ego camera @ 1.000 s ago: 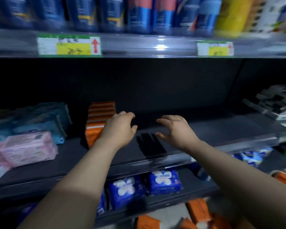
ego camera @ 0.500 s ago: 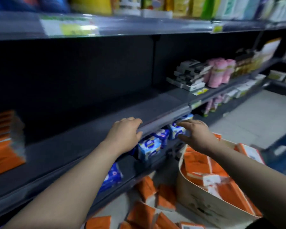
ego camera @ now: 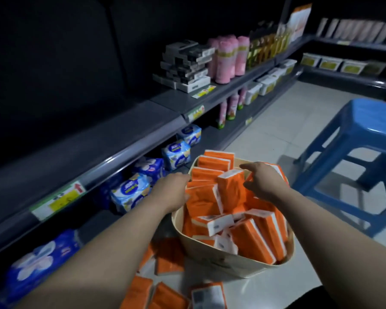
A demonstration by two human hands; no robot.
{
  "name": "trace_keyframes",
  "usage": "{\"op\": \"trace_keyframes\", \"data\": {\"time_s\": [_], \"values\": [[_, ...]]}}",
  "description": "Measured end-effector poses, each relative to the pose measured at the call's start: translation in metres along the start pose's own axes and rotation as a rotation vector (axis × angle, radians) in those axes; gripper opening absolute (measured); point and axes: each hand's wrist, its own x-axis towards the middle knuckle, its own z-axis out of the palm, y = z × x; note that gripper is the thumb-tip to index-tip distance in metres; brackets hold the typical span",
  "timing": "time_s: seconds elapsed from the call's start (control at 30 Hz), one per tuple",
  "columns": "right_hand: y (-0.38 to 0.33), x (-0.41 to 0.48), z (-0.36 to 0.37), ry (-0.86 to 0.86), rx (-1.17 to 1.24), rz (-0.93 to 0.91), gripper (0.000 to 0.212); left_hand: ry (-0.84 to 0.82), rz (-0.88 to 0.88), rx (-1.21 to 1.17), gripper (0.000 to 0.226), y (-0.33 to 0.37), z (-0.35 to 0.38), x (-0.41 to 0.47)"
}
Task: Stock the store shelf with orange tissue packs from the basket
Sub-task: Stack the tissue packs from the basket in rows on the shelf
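Note:
A beige basket (ego camera: 227, 264) on the floor is packed with several orange tissue packs (ego camera: 256, 239). One upright orange pack (ego camera: 230, 188) stands between my hands. My left hand (ego camera: 172, 192) hovers at the basket's left rim, fingers apart and curled, holding nothing. Over the basket's far right side, my right hand (ego camera: 263, 179) is spread above the packs, empty as well. The dark grey shelf (ego camera: 112, 139) to the left lies bare along this stretch.
More orange packs (ego camera: 165, 259) lie loose on the floor in front of the basket. Blue-and-white packs (ego camera: 129, 190) fill the lower shelf. A blue plastic stool (ego camera: 363, 139) stands right of the basket. Black boxes (ego camera: 185, 65) and pink rolls (ego camera: 227, 56) sit farther along the shelf.
My view has swung right and down from the shelf to the basket. Both hands have left the shelf edge and come down over the basket's packs.

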Motion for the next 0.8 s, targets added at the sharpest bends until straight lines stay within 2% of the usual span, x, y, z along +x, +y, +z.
{"op": "trace_keyframes", "data": {"time_s": [0.23, 0.4, 0.47, 0.63, 0.8], "values": [[0.035, 0.015, 0.017, -0.044, 0.059, 0.052, 0.054, -0.122, -0.02, -0.001, 0.058, 0.014, 0.053, 0.05], [0.042, 0.024, 0.026, -0.049, 0.103, 0.069, 0.059, -0.164, -0.048, 0.049, 0.059, 0.019, 0.077, 0.064], [0.039, 0.027, 0.03, -0.048, 0.103, 0.062, 0.059, -0.152, -0.055, 0.049, 0.056, 0.016, 0.08, 0.065], [0.03, 0.035, 0.037, -0.071, 0.091, -0.002, 0.059, -0.13, 0.012, -0.038, 0.032, 0.007, 0.069, 0.062], [0.025, 0.045, 0.047, -0.136, 0.054, -0.007, 0.064, 0.034, 0.009, -0.228, 0.039, -0.002, 0.028, 0.047]]}}
